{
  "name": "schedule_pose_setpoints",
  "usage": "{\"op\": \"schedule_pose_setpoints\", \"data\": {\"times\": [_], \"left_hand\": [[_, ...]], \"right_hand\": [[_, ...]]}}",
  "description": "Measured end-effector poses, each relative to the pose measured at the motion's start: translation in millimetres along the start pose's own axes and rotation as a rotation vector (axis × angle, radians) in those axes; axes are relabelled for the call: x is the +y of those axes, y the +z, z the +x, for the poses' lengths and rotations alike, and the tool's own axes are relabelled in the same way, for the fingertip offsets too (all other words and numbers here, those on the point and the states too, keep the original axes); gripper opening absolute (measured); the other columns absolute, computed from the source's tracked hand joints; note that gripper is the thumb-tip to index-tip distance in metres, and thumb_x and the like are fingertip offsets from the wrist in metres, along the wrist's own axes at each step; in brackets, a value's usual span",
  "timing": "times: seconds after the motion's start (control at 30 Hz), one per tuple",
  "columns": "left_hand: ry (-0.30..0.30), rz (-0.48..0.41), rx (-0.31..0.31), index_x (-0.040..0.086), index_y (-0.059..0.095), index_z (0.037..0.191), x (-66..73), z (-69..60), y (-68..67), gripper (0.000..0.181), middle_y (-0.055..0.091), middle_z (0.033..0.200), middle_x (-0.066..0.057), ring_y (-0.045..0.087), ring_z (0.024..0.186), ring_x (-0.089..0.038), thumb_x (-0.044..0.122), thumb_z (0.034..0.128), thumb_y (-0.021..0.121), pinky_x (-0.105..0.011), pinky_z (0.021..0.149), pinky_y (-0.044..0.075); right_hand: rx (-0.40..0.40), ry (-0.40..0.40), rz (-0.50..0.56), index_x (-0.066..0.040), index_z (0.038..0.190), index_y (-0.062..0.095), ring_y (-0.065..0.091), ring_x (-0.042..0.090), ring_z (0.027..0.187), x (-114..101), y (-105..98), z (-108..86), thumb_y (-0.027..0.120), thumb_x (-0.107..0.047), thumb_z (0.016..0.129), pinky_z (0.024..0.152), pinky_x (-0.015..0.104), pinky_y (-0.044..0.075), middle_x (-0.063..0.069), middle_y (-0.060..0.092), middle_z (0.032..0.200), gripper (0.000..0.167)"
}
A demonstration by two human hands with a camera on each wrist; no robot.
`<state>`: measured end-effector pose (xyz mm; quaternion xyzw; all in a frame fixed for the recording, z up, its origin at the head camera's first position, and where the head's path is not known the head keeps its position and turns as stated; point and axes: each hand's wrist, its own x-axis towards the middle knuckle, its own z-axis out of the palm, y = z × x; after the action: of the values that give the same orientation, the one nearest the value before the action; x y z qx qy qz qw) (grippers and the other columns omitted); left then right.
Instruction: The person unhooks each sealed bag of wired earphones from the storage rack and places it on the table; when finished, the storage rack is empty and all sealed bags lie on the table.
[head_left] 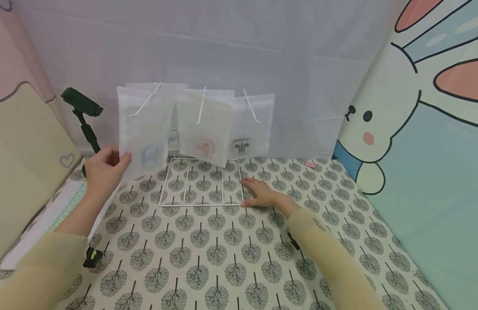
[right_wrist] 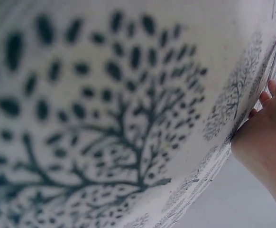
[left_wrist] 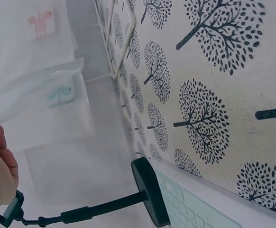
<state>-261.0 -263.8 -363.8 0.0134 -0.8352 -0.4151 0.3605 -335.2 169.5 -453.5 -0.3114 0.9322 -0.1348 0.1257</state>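
Several frosted bags hang from the white prongs of a wire rack (head_left: 202,205), whose flat base lies on the patterned tablecloth. At the left, my left hand (head_left: 104,172) pinches the lower left edge of the front frosted bag (head_left: 144,125), which has a blue shape showing through it. The middle bag (head_left: 204,125) shows a reddish shape, and the right bag (head_left: 258,116) a dark one. My right hand (head_left: 262,193) rests on the cloth with its fingers extended, fingertips touching the right side of the rack's base. In the right wrist view, that hand shows only partly.
A dark green desk lamp (head_left: 82,103) stands behind my left hand. A pale green keyboard (head_left: 70,204) lies on a white surface at the left. A small pink item (head_left: 309,164) lies at the back right. Dark clips (head_left: 93,257) sit nearer me. Curtains enclose the table.
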Motion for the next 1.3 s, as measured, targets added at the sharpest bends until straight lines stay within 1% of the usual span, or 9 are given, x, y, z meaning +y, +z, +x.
{"op": "schedule_pose_setpoints", "data": {"times": [0.13, 0.33, 0.5, 0.67, 0.9, 1.07, 1.17, 1.23, 1.3], "left_hand": [[0.097, 0.009, 0.020, 0.001, 0.064, 0.082, 7.6, -5.0, -5.8, 0.017, 0.046, 0.063, 0.025, 0.041, 0.057, 0.002, 0.017, 0.0842, 0.067, -0.012, 0.054, 0.032], [0.177, -0.027, 0.059, -0.003, 0.061, 0.080, 22.8, -13.7, -15.5, 0.015, 0.045, 0.061, 0.021, 0.039, 0.054, 0.003, 0.012, 0.0834, 0.064, -0.009, 0.051, 0.031], [0.199, -0.020, 0.083, -0.003, 0.061, 0.079, 34.0, -21.5, -25.4, 0.015, 0.045, 0.062, 0.023, 0.039, 0.054, 0.006, 0.011, 0.0831, 0.063, -0.007, 0.052, 0.032], [0.179, -0.002, 0.077, -0.001, 0.063, 0.082, 44.5, -29.5, -36.2, 0.013, 0.046, 0.063, 0.028, 0.040, 0.054, 0.008, 0.012, 0.0827, 0.064, -0.006, 0.054, 0.033], [0.251, 0.025, 0.056, -0.003, 0.064, 0.082, 58.5, -38.0, -52.6, 0.009, 0.045, 0.064, 0.030, 0.039, 0.055, 0.012, 0.007, 0.0804, 0.065, -0.003, 0.054, 0.032], [0.273, 0.071, 0.040, -0.001, 0.064, 0.078, 63.3, -43.7, -65.7, 0.008, 0.042, 0.064, 0.034, 0.037, 0.056, 0.015, 0.007, 0.0790, 0.066, -0.002, 0.055, 0.030], [0.294, 0.104, 0.038, -0.001, 0.064, 0.077, 67.4, -46.4, -71.6, 0.009, 0.043, 0.064, 0.032, 0.035, 0.056, 0.016, 0.008, 0.0786, 0.066, -0.003, 0.056, 0.029], [0.322, 0.128, 0.038, 0.000, 0.064, 0.077, 71.0, -47.7, -75.1, 0.010, 0.047, 0.063, 0.026, 0.034, 0.057, 0.016, 0.009, 0.0780, 0.065, -0.004, 0.056, 0.029], [0.350, 0.148, 0.037, -0.001, 0.065, 0.077, 74.9, -49.2, -79.0, 0.010, 0.047, 0.065, 0.025, 0.034, 0.057, 0.017, 0.010, 0.0769, 0.064, -0.003, 0.057, 0.028]], "right_hand": [[-0.004, 0.002, -0.007, -0.014, 0.152, 0.019, 0.011, 0.031, 0.145, -0.1, 0.4, 1.8, 0.061, -0.054, 0.084, 0.115, 0.055, 0.005, 0.008, 0.011, 0.159, 0.089], [-0.013, 0.001, -0.003, -0.015, 0.152, 0.019, 0.011, 0.031, 0.145, 0.0, 0.5, 1.2, 0.061, -0.054, 0.085, 0.115, 0.056, 0.006, 0.008, 0.011, 0.159, 0.088], [-0.012, -0.004, -0.008, -0.014, 0.151, 0.019, 0.012, 0.031, 0.145, -0.3, 1.9, 2.1, 0.061, -0.053, 0.085, 0.115, 0.056, 0.007, 0.009, 0.011, 0.158, 0.088], [0.007, -0.028, -0.007, -0.010, 0.150, 0.022, 0.015, 0.035, 0.143, -1.5, 0.2, 1.5, 0.061, -0.053, 0.085, 0.114, 0.058, 0.009, 0.013, 0.014, 0.157, 0.088], [0.017, -0.031, -0.050, -0.010, 0.150, 0.023, 0.018, 0.034, 0.143, -2.0, -0.5, 0.3, 0.061, -0.053, 0.085, 0.114, 0.056, 0.012, 0.013, 0.016, 0.157, 0.087], [0.032, -0.024, -0.067, -0.011, 0.149, 0.026, 0.020, 0.034, 0.142, -4.9, -0.9, -1.8, 0.060, -0.057, 0.085, 0.114, 0.056, 0.012, 0.012, 0.020, 0.156, 0.086], [0.046, -0.025, -0.066, -0.011, 0.149, 0.029, 0.021, 0.033, 0.142, -6.2, -1.3, -2.9, 0.061, -0.057, 0.084, 0.113, 0.058, 0.012, 0.013, 0.022, 0.155, 0.086], [0.056, -0.028, -0.054, -0.010, 0.148, 0.030, 0.022, 0.034, 0.141, -6.4, -1.6, -3.3, 0.062, -0.056, 0.083, 0.113, 0.058, 0.013, 0.014, 0.024, 0.154, 0.086], [0.058, -0.023, -0.033, -0.010, 0.148, 0.031, 0.023, 0.034, 0.141, -6.1, -1.8, -3.4, 0.064, -0.054, 0.083, 0.114, 0.057, 0.012, 0.013, 0.025, 0.154, 0.085]]}}
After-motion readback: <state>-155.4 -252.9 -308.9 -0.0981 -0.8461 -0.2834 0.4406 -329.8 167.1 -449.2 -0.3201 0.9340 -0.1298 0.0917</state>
